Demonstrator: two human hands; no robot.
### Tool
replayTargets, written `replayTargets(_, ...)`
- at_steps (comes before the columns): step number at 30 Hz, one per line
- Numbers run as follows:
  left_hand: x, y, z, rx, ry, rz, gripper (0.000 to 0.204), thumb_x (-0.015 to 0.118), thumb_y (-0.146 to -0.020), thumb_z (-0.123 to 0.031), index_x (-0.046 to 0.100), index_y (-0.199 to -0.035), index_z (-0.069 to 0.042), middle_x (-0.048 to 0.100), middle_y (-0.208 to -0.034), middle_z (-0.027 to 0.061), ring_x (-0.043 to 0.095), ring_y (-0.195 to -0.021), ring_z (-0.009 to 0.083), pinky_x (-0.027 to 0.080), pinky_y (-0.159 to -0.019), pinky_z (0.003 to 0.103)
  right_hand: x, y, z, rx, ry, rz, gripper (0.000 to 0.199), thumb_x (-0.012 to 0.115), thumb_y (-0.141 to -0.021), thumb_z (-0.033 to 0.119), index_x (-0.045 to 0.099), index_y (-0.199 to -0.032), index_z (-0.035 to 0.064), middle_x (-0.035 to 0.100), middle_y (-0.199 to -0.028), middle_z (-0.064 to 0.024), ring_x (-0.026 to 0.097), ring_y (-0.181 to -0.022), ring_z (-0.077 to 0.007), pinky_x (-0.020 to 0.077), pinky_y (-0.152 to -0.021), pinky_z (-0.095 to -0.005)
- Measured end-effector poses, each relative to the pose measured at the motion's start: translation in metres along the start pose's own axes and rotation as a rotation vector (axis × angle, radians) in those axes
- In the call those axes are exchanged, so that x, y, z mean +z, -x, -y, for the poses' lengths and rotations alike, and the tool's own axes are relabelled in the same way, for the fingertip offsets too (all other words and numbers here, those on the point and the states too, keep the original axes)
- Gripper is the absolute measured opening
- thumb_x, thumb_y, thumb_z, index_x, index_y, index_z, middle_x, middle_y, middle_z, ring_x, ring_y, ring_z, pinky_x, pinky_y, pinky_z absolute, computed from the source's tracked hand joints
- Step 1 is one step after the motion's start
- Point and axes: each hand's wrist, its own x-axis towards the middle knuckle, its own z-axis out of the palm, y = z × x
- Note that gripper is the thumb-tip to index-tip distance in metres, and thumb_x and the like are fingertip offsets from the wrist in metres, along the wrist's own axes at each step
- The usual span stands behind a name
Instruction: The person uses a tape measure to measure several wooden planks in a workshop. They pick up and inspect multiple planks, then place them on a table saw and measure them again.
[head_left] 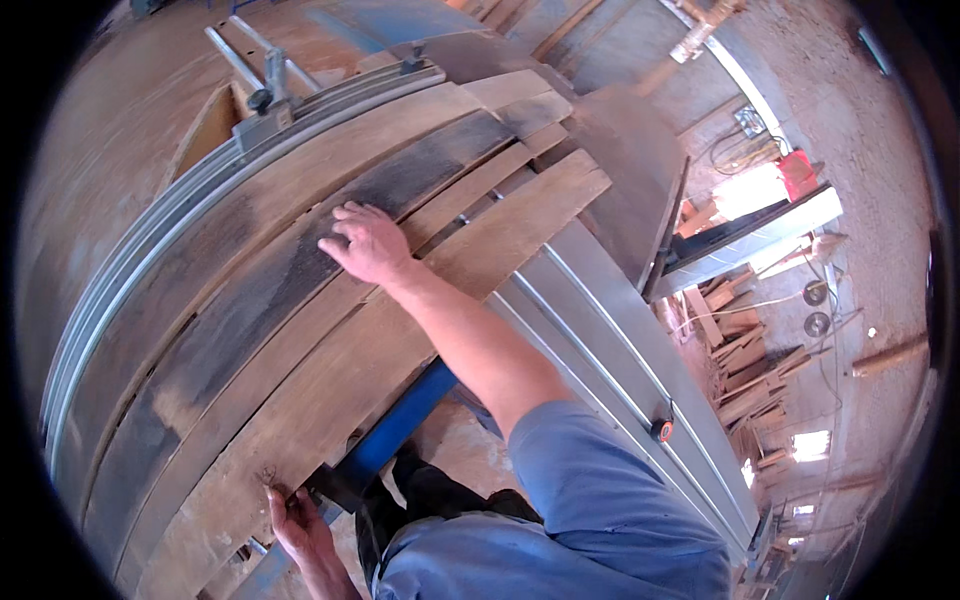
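Note:
My right hand [368,245] rests palm down on a dark-stained wooden board [290,250], its fingers apart and slightly bent. The bare forearm crosses over the neighbouring planks. Down at the near edge, my left hand [302,535] has its fingers curled round the edge of the nearest wooden board [235,480], close to a knot; part of the grip is hidden. Several long brown boards lie side by side, with narrow gaps between some of them. Shorter pieces [535,112] continue the row at the far end.
A metal fence rail [150,220] with a clamp-like bracket [265,125] runs along the far side. The grey machine table [610,330] has metal rails and a red-and-black knob [662,430]. A blue beam [405,415] sits below the boards. Scrap wood [745,380] is piled at the right.

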Motion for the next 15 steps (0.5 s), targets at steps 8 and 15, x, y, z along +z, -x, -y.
replayTargets(8, -0.002, -0.005, -0.002, -0.022, -0.014, -0.028, 0.016, 0.061, -0.094, -0.019, 0.066, -0.102, -0.006, 0.069, -0.094, 0.0028, 0.065, -0.083, 0.0129, 0.056, -0.070, 0.025, -0.005, -0.004, 0.008, 0.035, 0.082, 0.139, 0.063, 0.047, -0.092, 0.059, 0.067, -0.115, 0.0036, 0.053, -0.138, -0.0108, 0.043, -0.134, -0.0249, 0.0309, -0.113, -0.0380)
replayTargets(15, 0.011, 0.005, -0.011, -0.104, -0.113, -0.002, 0.021, 0.057, -0.097, -0.024, 0.062, -0.104, -0.005, 0.067, -0.090, 0.0079, 0.065, -0.078, 0.0178, 0.057, -0.066, 0.030, -0.016, 0.006, 0.009, -0.023, 0.068, 0.077, 0.063, 0.051, -0.091, 0.055, 0.062, -0.119, -0.0010, 0.050, -0.138, -0.0165, 0.043, -0.133, -0.0295, 0.0324, -0.111, -0.0407)
